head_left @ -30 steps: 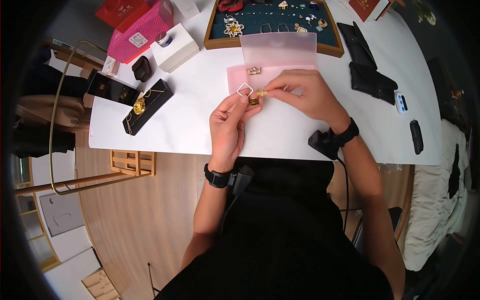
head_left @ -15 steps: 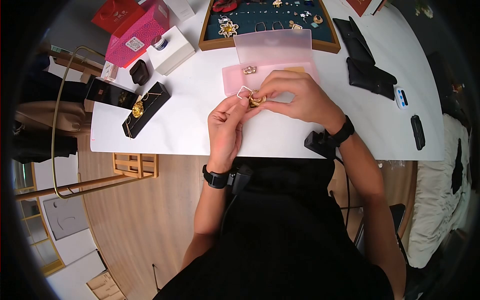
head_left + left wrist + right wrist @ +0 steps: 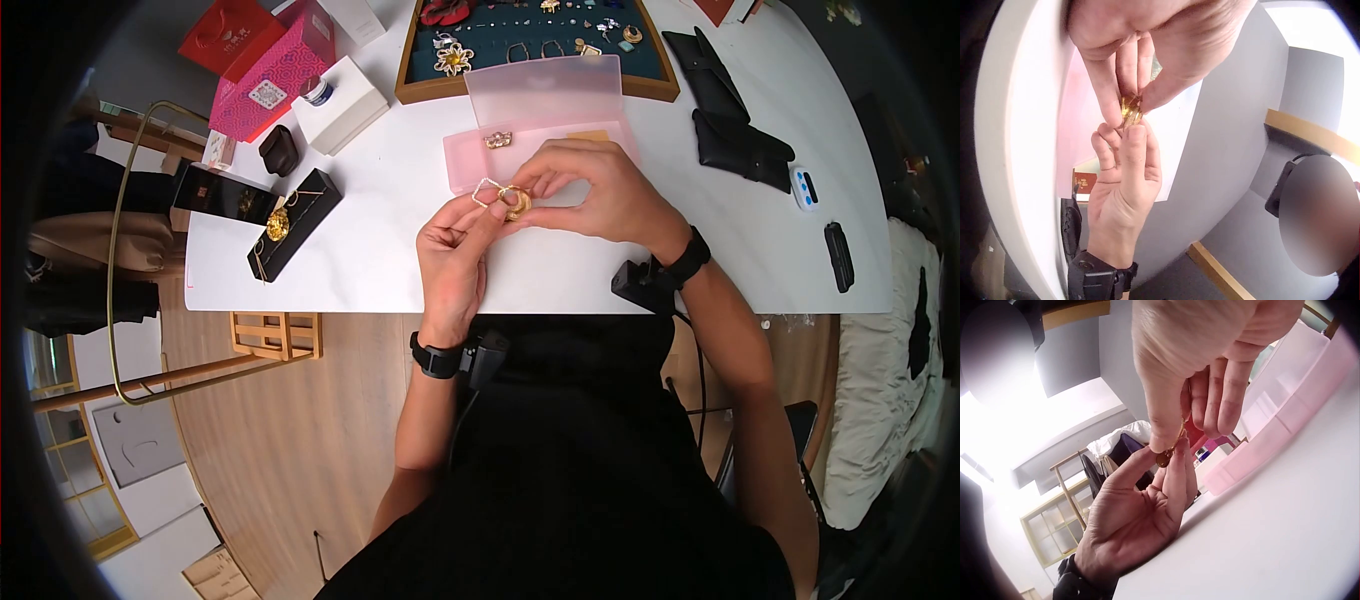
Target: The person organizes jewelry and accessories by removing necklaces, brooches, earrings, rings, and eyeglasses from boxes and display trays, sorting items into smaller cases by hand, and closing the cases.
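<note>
My left hand point(image 3: 455, 250) pinches a white diamond-shaped jewellery frame point(image 3: 478, 186) between thumb and fingers. Meeting it from the right, my right hand point(image 3: 592, 195) pinches a gold ring-shaped jewellery piece point(image 3: 521, 206), which overlaps the left fingertips in the head view. From the left wrist, the gold piece point(image 3: 1129, 110) shows shiny between the two hands' fingertips; a small dark gold part point(image 3: 1163, 460) appears there in the right wrist view. Just behind the hands lies a pink translucent box point(image 3: 464, 165), lid raised, with a jewelled clip-like piece point(image 3: 498, 140) inside.
A wooden jewellery tray point(image 3: 440, 90) stands at the back. To the left are a black box point(image 3: 318, 200) with a gold pendant, a white box point(image 3: 345, 115) and a pink bag point(image 3: 275, 75). Black pouches point(image 3: 740, 150) and a white remote-like device point(image 3: 803, 188) lie right.
The right hand has brought its gold piece leftward and down to the left fingertips. The gold piece has turned and now shows as a ring. The left hand keeps hold of the white frame.
</note>
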Action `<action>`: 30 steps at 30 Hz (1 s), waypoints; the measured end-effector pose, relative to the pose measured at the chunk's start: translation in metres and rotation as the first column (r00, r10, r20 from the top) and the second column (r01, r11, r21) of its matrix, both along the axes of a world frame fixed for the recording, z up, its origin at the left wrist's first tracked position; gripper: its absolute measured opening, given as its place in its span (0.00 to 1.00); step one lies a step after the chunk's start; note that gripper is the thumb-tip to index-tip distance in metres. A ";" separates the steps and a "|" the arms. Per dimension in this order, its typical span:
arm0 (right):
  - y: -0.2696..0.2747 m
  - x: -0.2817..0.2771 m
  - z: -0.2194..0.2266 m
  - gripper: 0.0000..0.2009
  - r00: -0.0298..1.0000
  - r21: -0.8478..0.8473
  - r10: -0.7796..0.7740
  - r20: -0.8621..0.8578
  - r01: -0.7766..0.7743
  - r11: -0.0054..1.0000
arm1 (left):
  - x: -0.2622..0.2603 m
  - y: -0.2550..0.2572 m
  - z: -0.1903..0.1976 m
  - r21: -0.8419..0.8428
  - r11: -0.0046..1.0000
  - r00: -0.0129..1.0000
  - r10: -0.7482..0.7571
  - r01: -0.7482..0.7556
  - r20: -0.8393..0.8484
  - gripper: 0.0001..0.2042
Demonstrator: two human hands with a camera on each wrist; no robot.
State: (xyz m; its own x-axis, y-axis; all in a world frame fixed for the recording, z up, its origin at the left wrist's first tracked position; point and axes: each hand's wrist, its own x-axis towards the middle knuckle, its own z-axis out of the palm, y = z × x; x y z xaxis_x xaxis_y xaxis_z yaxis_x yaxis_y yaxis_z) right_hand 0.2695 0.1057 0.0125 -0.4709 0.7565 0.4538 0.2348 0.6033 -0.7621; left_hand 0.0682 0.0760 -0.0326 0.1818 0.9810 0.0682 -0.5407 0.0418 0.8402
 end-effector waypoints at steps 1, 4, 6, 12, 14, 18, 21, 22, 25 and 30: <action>0.000 0.000 -0.001 0.12 1.000 0.000 0.000 0.000 0.000 1.000 | -0.001 0.000 -0.001 0.000 1.000 1.000 0.000 0.000 0.000 0.10; 0.000 0.001 -0.005 0.09 0.998 -0.121 0.008 -0.065 -0.016 0.993 | -0.004 0.001 -0.004 -0.013 1.000 1.000 -0.002 0.002 0.011 0.10; 0.001 0.003 -0.004 0.06 0.999 -0.083 0.003 -0.036 -0.006 0.997 | -0.005 0.001 -0.002 -0.058 0.998 0.999 -0.017 0.020 0.051 0.09; 0.001 0.002 -0.006 0.06 1.000 -0.055 0.000 0.008 0.000 0.999 | -0.006 0.001 -0.001 -0.101 0.994 0.998 -0.034 0.040 0.059 0.09; 0.001 0.002 -0.004 0.06 1.000 -0.049 0.011 0.012 -0.011 0.999 | -0.006 0.001 -0.002 -0.094 0.995 0.998 -0.032 0.036 0.049 0.09; 0.000 0.003 -0.006 0.05 1.000 -0.065 0.025 0.008 -0.025 0.998 | -0.005 0.000 -0.002 -0.081 0.996 1.000 -0.019 0.020 0.010 0.09; 0.000 0.003 -0.006 0.04 0.999 -0.105 0.041 0.021 -0.039 0.994 | -0.005 0.000 -0.004 -0.082 0.996 0.999 -0.034 0.034 0.007 0.09; 0.000 0.002 -0.007 0.04 0.999 -0.105 0.041 0.021 -0.039 0.994 | -0.005 0.000 -0.003 -0.082 0.996 0.999 -0.034 0.035 0.007 0.09; 0.000 -0.001 -0.010 0.05 1.000 -0.044 0.018 -0.005 -0.018 0.999 | -0.006 0.000 -0.001 -0.095 0.995 0.999 -0.037 0.036 -0.009 0.09; 0.000 0.001 -0.011 0.05 1.000 -0.104 0.007 -0.027 -0.010 0.995 | -0.005 0.000 -0.002 -0.077 0.996 0.998 -0.055 0.054 -0.010 0.10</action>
